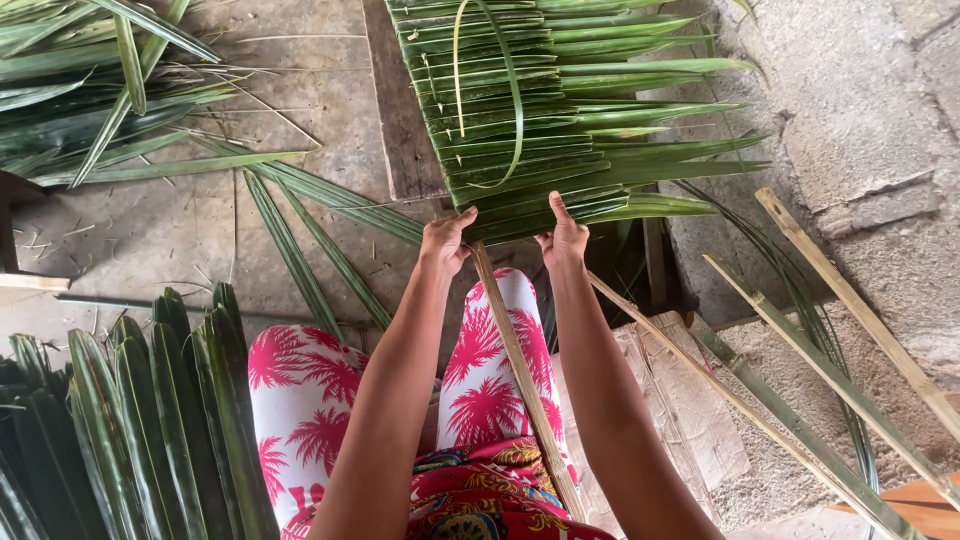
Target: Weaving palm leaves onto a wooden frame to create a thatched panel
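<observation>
A panel of folded green palm leaves (pixel 520 110) lies ahead of me, threaded along a thin brown stick (pixel 520 370) that runs back over my lap. My left hand (pixel 443 240) grips the near edge of the panel at its left side. My right hand (pixel 563 238) grips the same edge just to the right of the stick. Both hands pinch the nearest folded leaf. A loose yellow-green strip (pixel 512 90) loops over the top of the panel.
A stack of folded green leaves (pixel 150 420) stands at my lower left. Loose palm fronds (pixel 90 90) lie at upper left on the concrete floor. Several split bamboo sticks (pixel 830 330) lean at right beside a block wall (pixel 880 120). A flat cardboard piece (pixel 680 410) lies under my right arm.
</observation>
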